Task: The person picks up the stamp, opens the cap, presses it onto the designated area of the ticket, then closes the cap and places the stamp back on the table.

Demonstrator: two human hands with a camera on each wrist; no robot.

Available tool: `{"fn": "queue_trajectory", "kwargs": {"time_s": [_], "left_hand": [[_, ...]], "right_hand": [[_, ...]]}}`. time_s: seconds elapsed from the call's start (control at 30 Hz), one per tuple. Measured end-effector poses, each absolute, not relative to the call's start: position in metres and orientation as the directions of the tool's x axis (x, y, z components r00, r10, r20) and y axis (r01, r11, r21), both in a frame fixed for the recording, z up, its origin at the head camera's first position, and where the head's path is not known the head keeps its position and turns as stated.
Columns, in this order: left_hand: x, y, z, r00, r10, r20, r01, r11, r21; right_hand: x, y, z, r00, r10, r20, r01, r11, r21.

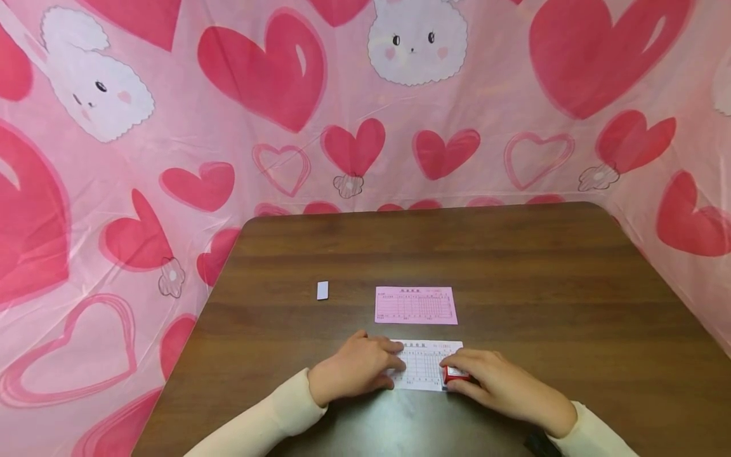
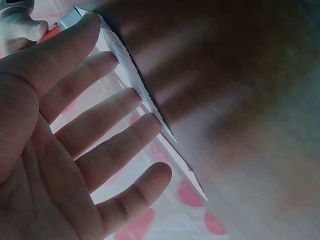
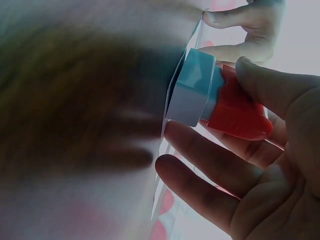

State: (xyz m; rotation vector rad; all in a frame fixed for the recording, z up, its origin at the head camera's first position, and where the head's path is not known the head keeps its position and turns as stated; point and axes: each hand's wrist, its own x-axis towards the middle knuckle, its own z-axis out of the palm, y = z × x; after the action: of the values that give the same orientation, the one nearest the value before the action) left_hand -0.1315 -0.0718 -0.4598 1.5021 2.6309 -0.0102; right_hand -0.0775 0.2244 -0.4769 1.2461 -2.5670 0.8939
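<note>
A white printed form slip point(image 1: 421, 365) lies on the table in front of the person. The left hand point(image 1: 361, 365) rests on its left part, fingertips point(image 2: 134, 95) on the paper and fingers spread fairly straight. At the slip's right end the right hand point(image 1: 493, 381) grips a self-inking stamp point(image 1: 455, 374) with a red top. In the right wrist view the stamp point(image 3: 232, 102) shows a pale grey-blue base standing on the paper, with the thumb against its red part. Some of the slip is hidden under both hands.
Just beyond the white slip lies a pink printed form point(image 1: 415, 306). Farther left is a small white rectangular piece point(image 1: 322, 290). A dark object point(image 1: 541, 444) shows beside the right sleeve. A pink heart-patterned cloth point(image 1: 400, 158) hangs around the wooden table point(image 1: 514, 266).
</note>
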Motion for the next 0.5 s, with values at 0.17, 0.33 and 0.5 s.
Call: {"fn": "queue_trajectory", "kwargs": {"time_s": [0.17,0.33,0.5], "left_hand": [[-0.1330,-0.0717,-0.4587,-0.497,0.863,-0.096,0.863,0.502,0.049],[-0.1325,-0.0717,-0.4580,-0.499,0.861,-0.099,0.860,0.506,0.059],[-0.1323,-0.0717,-0.4587,-0.500,0.861,-0.094,0.861,0.506,0.048]], "right_hand": [[-0.0777,0.2241,-0.4764,-0.651,-0.665,0.366,-0.749,0.483,-0.454],[-0.0772,0.2240,-0.4767,-0.648,-0.670,0.362,-0.749,0.475,-0.462],[-0.0767,0.2234,-0.4774,-0.637,-0.667,0.386,-0.761,0.465,-0.454]]}}
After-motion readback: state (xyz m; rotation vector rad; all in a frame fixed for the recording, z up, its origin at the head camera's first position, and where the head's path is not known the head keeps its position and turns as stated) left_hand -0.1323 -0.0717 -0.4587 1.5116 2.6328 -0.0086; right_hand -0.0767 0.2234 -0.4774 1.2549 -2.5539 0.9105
